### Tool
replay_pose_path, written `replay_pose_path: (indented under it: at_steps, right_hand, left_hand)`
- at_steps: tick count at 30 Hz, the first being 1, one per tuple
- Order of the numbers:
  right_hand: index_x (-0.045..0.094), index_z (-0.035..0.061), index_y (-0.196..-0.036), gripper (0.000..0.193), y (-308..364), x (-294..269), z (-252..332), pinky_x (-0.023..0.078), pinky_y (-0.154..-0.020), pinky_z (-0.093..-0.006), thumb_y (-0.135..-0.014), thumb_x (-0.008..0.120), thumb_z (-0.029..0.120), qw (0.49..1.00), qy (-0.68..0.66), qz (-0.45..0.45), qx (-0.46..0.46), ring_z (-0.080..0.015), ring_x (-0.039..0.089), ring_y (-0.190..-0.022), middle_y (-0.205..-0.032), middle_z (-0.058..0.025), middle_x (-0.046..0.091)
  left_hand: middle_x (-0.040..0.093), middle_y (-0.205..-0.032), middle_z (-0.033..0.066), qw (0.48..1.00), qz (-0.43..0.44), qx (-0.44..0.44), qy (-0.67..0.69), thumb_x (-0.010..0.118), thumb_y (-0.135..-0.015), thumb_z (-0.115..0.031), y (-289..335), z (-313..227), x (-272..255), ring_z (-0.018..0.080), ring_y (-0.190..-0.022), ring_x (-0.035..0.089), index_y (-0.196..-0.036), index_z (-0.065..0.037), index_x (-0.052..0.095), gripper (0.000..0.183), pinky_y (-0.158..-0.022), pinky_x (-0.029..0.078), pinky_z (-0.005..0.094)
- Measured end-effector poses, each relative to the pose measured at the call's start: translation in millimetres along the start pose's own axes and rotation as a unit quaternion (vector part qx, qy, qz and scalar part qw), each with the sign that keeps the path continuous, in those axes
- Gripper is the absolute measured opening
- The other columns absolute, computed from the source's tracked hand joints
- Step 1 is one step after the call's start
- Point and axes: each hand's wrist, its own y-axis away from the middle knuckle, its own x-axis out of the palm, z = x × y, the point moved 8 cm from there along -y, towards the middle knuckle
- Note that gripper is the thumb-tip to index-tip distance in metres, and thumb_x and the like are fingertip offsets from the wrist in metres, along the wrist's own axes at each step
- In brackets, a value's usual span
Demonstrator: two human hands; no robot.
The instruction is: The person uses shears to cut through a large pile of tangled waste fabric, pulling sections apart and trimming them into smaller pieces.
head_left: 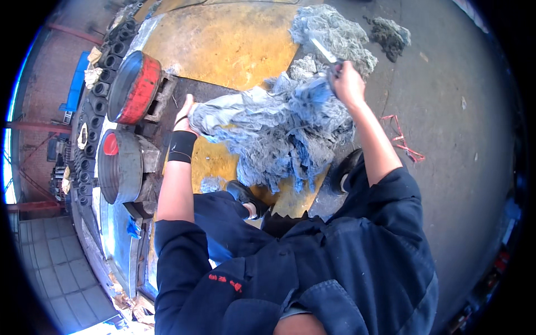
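A large tangle of grey-blue rags [285,139] with frayed threads spreads low in front of me. My left hand [185,114], a black band round its wrist, is closed on the left end of a pale cloth [237,111] that stretches into the tangle. Above the right part of the rags, my right hand [348,85] is wrapped round the dark handle of a knife [323,49]. Its bright blade points up and to the left. Whether the right hand also grips some cloth is hard to make out.
More pale rags [329,28] and a small dark clump [389,38] lie farther off. Left stand a red-rimmed drum [137,92], a grey drum [120,173] and rows of dark ring-shaped parts [100,89]. Yellow plate [223,42] covers some floor; red strapping [403,139] lies right.
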Motion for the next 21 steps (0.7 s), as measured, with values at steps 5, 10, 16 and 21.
replay_pose_path:
  at_steps: [5,10,16,21]
  right_hand:
    - [0.056,-0.0076,-0.097,0.032,71.8,79.0,39.1,0.053,-0.063,-0.0289,-0.081,0.068,0.018,0.873,-0.353,0.287,0.176,-0.0192,0.065,-0.071,-0.083,-0.0152,0.065]
    - [0.055,-0.0046,-0.099,0.043,165.7,133.0,54.0,0.056,-0.053,-0.0268,-0.075,0.074,0.026,0.654,-0.469,0.453,0.383,-0.0234,0.065,-0.067,-0.078,-0.0167,0.062]
    - [0.051,0.0004,-0.091,0.03,146.5,165.6,46.5,0.052,-0.058,-0.0293,-0.069,0.073,0.002,0.712,-0.545,0.316,0.311,-0.0189,0.062,-0.07,-0.075,-0.0079,0.06]
    - [0.046,0.0078,-0.076,0.024,122.8,139.0,79.3,0.051,-0.067,-0.0266,-0.069,0.063,-0.008,0.66,-0.639,0.333,0.212,-0.018,0.064,-0.071,-0.085,-0.0145,0.066]
  left_hand:
    - [0.065,-0.099,0.0173,0.998,0.039,-0.052,0.011,0.06,-0.088,-0.028,9.8,54.8,17.6,0.0265,-0.088,0.064,-0.098,0.005,0.061,0.034,-0.082,0.051,0.0384]
    - [0.061,-0.111,0.0182,0.99,0.111,-0.069,0.055,0.051,-0.093,-0.031,40.4,101.5,72.3,0.0272,-0.1,0.06,-0.112,0.005,0.054,0.041,-0.089,0.047,0.0402]
    - [0.064,-0.101,0.0106,0.993,0.095,-0.025,-0.07,0.055,-0.09,-0.017,55.0,138.1,70.6,0.0187,-0.096,0.061,-0.106,0.001,0.057,0.024,-0.085,0.049,0.0323]
    - [0.059,-0.109,0.006,0.977,0.039,-0.083,-0.191,0.05,-0.093,-0.027,51.8,157.9,71.0,0.016,-0.093,0.06,-0.132,-0.008,0.037,0.045,-0.08,0.05,0.0313]
